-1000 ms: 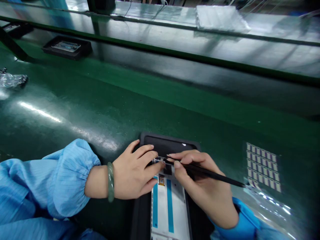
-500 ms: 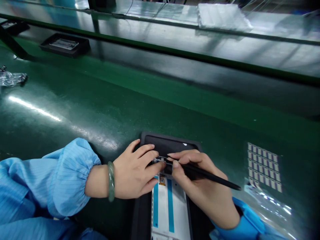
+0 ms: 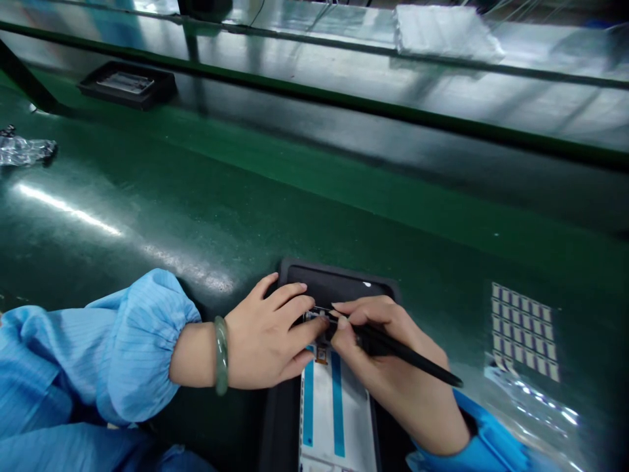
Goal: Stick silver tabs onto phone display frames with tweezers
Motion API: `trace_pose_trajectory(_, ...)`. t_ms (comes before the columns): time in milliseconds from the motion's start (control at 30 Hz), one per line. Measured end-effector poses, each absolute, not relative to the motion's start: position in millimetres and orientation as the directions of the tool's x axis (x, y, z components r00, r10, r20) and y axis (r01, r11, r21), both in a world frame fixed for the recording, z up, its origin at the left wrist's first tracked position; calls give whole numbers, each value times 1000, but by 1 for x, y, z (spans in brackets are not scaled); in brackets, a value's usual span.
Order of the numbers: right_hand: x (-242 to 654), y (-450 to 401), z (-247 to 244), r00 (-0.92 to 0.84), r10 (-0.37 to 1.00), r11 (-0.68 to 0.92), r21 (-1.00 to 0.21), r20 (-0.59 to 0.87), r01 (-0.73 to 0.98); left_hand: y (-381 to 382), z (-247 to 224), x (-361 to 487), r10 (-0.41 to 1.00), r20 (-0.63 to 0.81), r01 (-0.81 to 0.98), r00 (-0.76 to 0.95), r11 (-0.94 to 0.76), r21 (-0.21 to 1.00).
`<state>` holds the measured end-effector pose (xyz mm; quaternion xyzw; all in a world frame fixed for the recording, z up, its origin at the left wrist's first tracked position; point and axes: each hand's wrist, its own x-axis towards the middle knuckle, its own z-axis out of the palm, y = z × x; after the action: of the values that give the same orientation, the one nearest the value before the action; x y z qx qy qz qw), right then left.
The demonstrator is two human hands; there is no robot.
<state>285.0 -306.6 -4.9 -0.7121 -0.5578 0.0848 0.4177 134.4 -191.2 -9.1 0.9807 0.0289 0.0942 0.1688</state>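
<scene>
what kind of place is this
Most likely an electronics assembly line in a factory: a long green workbench, a phone-like display panel in a black tray, and a blue striped anti-static smock sleeve.

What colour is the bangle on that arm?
The bangle is pale grey-green and a bit cloudy, like jade. It shows best in the head view.

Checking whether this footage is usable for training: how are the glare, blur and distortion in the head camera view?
In the head view, white glare streaks cross the green workbench, and the clear plastic sparkles. The left hand and the right hand with its black stylus look fairly sharp, but the small part is hard to make out. The bench edges bow slightly.
</scene>
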Motion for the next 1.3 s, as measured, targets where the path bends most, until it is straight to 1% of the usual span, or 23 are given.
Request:
trace_pose_trajectory(67,284,-306,-6,349,871,-38,-661,347,750,-192,-10,135,95,182,30,979,-943,330)
trace_pose_trajectory(133,285,-306,-7,370,867,-45,-686,335,726,-191,-10,135,99,189,33,977,-945,326)
trace_pose_trajectory(200,288,-307,-8,437,854,-53,-787,284,615,-191,-10,134,97,192,30,977,-945,326)
trace_pose_trajectory(267,292,-309,-9,505,838,-58,-887,206,459,-191,-10,134,92,189,26,978,-945,327)
trace_pose_trajectory(333,293,-310,-10,526,835,-56,-925,163,375,-190,-10,134,88,185,23,979,-944,329)
trace_pose_trajectory(500,290,-311,-13,470,854,-31,-879,224,476,-190,-10,134,87,177,24,980,-942,334)
trace_pose_trajectory(800,289,-310,-15,427,847,5,-808,317,590,-191,-10,134,89,187,23,978,-945,328)
trace_pose_trajectory(933,286,-309,-11,379,852,16,-742,360,670,-191,-10,134,87,189,21,978,-945,325)
trace_pose_trajectory(1067,285,-307,-8,330,868,19,-689,370,724,-190,-10,134,89,185,25,979,-945,325)
trace_pose_trajectory(1133,286,-307,-9,336,868,20,-703,365,711,-190,-10,134,90,185,26,979,-945,326)
trace_pose_trajectory(1300,288,-309,-14,416,855,-4,-797,311,603,-191,-10,134,89,191,21,978,-945,328)
